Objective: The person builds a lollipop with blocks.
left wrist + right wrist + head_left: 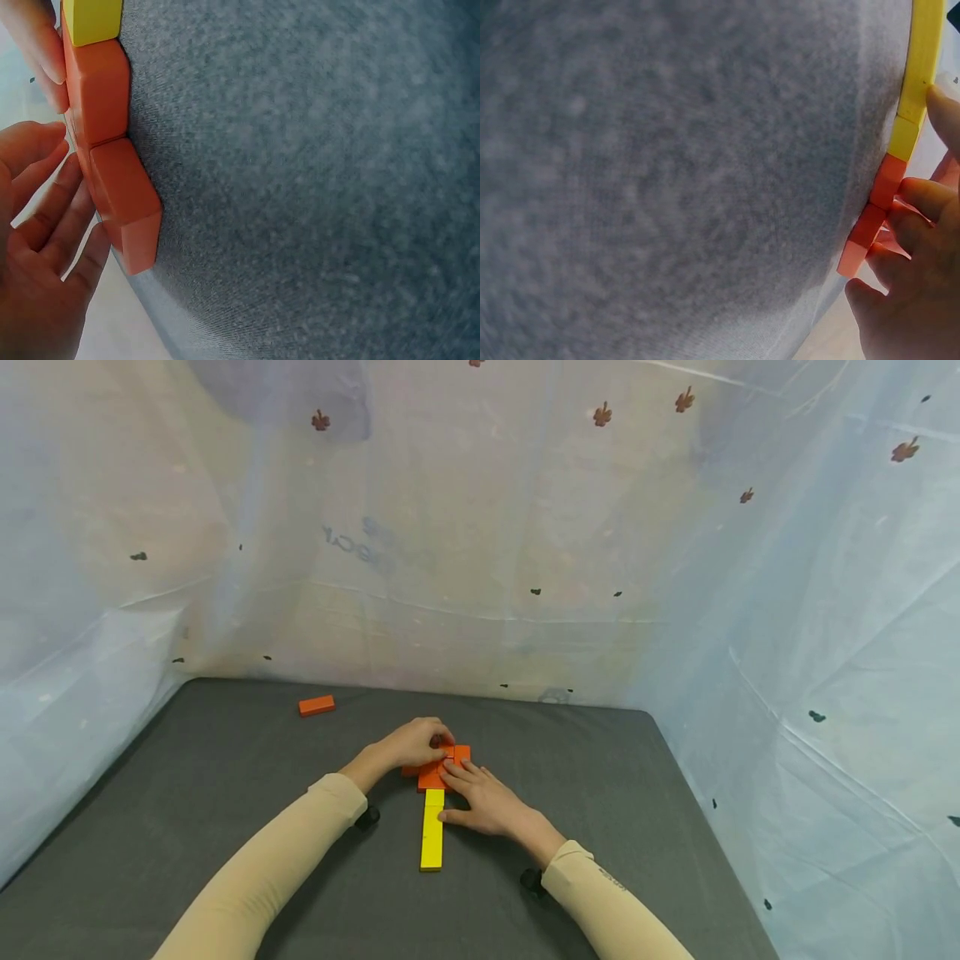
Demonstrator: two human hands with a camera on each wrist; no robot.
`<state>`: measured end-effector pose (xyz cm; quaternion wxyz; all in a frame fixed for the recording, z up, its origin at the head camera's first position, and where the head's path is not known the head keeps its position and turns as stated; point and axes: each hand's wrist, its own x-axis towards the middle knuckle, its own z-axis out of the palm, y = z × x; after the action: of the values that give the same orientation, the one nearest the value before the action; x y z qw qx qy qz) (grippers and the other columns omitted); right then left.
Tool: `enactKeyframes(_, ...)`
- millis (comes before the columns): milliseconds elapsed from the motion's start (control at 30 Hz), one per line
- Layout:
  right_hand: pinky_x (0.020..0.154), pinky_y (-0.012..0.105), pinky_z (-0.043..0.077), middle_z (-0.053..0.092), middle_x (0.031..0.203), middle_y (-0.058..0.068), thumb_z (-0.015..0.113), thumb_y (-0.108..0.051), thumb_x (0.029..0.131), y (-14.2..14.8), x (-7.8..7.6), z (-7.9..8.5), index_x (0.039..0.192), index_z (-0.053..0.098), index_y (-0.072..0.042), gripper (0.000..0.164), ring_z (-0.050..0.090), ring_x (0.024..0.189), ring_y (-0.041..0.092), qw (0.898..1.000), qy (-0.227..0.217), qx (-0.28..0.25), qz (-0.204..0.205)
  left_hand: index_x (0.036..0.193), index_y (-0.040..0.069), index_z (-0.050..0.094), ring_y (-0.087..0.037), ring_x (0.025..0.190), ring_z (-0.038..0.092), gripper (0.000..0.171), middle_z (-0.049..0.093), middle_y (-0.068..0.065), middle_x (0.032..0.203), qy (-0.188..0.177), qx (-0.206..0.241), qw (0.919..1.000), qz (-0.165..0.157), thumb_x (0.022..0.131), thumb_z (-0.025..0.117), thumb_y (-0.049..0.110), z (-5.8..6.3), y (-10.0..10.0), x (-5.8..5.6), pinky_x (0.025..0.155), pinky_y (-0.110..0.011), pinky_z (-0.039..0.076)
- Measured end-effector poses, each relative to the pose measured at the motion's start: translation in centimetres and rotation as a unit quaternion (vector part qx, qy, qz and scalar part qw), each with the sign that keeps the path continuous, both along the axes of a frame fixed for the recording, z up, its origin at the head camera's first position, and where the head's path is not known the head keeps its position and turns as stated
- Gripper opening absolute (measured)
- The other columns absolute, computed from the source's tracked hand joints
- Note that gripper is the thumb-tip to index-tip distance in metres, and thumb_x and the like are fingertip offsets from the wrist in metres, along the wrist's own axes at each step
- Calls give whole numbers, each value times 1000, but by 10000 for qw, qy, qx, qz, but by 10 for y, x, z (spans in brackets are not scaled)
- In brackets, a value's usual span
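Observation:
Several orange blocks [427,779] lie together flat on the dark cloth, partly covered by both hands. A short yellow block [435,797] and a long yellow block [432,843] run in a line from their near side. My left hand [412,743] bends over the far left of the group, its thumb and fingers pinching an orange block. From the right, my right hand [489,802] rests extended fingertips on the orange blocks, its thumb touching the long yellow block. In the left wrist view, two orange blocks [124,180] meet at an angle.
A separate orange block [317,706] lies at the back left of the dark cloth-covered table [600,777]. Pale sheeting [450,568] with small leaf marks hangs behind and at the sides. Black wrist devices [532,882] sit beneath the sleeves.

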<state>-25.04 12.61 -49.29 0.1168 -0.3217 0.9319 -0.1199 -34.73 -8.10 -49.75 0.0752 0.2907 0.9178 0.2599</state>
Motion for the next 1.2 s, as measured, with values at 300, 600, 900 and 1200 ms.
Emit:
enactKeyframes(300,127,52,20,26,171,0,62,-54,102,0,0,0,164,34,-15,78,18,159,27,10000,14,-31,11,121,11,75,-24,107,66,20,67,-6,118,-29,45,10000,-55,103,67,15,-1,-1,0,97,-44,55)
enactKeyframes(600,127,52,20,26,171,0,62,-53,102,-1,1,1,164,34,-15,78,17,159,27,10000,9,-5,-16,121,11,75,-24,108,65,20,68,-6,118,-134,86,9999,41,103,67,14,1,0,2,96,-45,55)
enactKeyframes(900,126,53,20,26,171,0,62,-53,102,-1,0,0,164,34,-16,77,17,159,27,10000,-5,-6,-14,123,12,75,-24,109,66,22,68,-5,120,149,211,9996,130,102,67,16,-3,-11,2,97,-45,55)
enactKeyframes(1200,127,53,20,26,171,-1,62,-54,102,-2,1,2,164,35,-17,77,16,160,26,9999,-42,60,-94,128,7,72,-30,114,65,28,67,-10,124,620,536,9952,527,102,65,12,-5,-53,0,97,-52,55)
